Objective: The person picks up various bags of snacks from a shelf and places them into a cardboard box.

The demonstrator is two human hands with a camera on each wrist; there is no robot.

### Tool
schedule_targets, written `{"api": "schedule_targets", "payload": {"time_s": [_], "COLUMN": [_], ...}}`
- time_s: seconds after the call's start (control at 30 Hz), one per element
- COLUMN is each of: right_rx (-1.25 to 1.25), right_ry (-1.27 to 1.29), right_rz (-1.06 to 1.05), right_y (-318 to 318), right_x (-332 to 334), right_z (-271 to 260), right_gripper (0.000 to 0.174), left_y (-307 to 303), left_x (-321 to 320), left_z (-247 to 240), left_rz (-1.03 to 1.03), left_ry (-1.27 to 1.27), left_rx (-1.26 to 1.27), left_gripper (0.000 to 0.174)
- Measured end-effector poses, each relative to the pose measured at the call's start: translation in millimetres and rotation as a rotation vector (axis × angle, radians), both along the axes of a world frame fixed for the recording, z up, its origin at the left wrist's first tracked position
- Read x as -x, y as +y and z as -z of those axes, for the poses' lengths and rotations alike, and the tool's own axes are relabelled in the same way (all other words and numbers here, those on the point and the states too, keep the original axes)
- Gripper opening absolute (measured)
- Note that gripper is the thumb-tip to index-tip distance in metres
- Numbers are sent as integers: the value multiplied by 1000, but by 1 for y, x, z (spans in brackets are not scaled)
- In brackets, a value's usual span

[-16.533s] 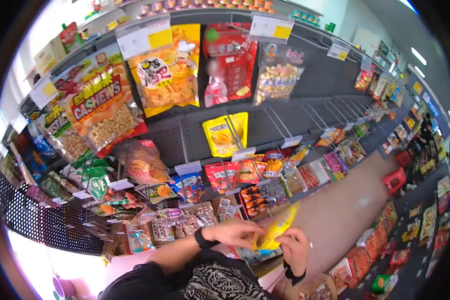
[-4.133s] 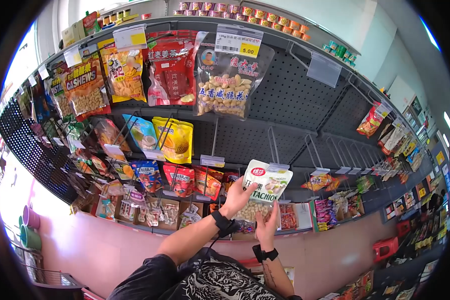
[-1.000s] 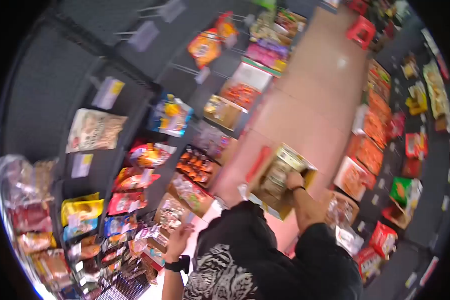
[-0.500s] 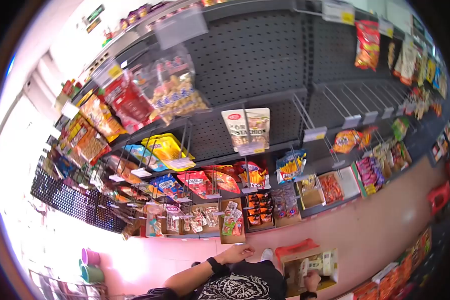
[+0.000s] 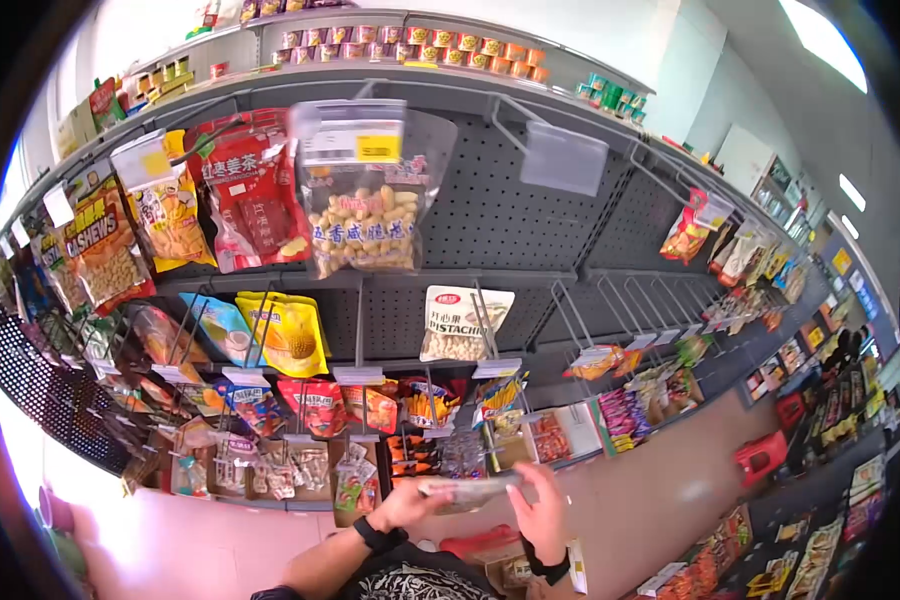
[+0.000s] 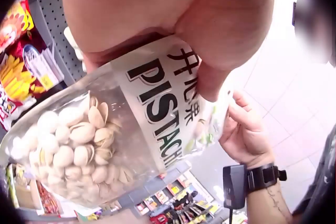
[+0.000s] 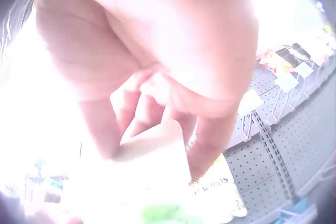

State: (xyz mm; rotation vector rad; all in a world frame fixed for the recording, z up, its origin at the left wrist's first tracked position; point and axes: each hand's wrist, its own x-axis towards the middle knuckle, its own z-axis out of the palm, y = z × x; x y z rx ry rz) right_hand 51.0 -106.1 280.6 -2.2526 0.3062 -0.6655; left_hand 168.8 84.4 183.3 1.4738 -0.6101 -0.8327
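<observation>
Pistachio bag (image 5: 467, 491) sits flat below the shelf (image 5: 515, 215), left hand (image 5: 402, 506) fingers clamped on one end, right hand (image 5: 543, 512) pinching the other, probably to steady it.

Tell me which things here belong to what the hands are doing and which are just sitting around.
In hand: pistachio bag, held by left hand and right hand; second pistachio bag, hanging above them.
Just about: peanut bag, cashew bag, red tea bag, yellow bag; red stool on the floor.
</observation>
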Motion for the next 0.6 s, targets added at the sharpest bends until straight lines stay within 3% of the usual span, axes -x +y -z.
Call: {"api": "schedule_targets", "payload": {"time_s": [0.03, 0.07, 0.1, 0.13, 0.2, 0.27, 0.33, 0.37, 0.5, 0.6], "right_rx": [15, 27, 34, 34, 133, 71, 231, 191, 193, 258], "right_ry": [5, -16, -37, -31, 85, 139, 164, 211, 211, 114], "right_rz": [5, 44, 81, 81, 4, -26, -49, -56, 38, 136], "right_y": [6, 12, 20, 30, 55, 76, 95, 99, 107, 102], "right_x": [-8, -14, -21, -27, -33, -38, -42, -43, -47, -59], "right_z": [6, 14, 23, 31, 52, 77, 90, 98, 93, 87], "right_gripper": [35, 47, 59, 59, 77, 83, 85, 92, 101, 102], "left_y": [4, 7, 13, 19, 25, 25, 23, 23, 8, -14], "left_x": [-11, -21, -31, -39, -49, -56, -57, -54, -50, -58], "left_z": [10, 20, 13, 7, 12, 18, 17, 16, 6, 1], "left_rz": [-104, -207, -240, -269, -337, -342, -296, -268, -208, -161], "left_ry": [-33, -145, -124, -102, -50, 32, 129, 206, 304, 143], "left_rx": [-22, 124, 27, -77, 132, 210, 235, 256, 321, 387], "left_gripper": [27, 28, 27, 26, 28, 28, 28, 28, 30, 31]}}
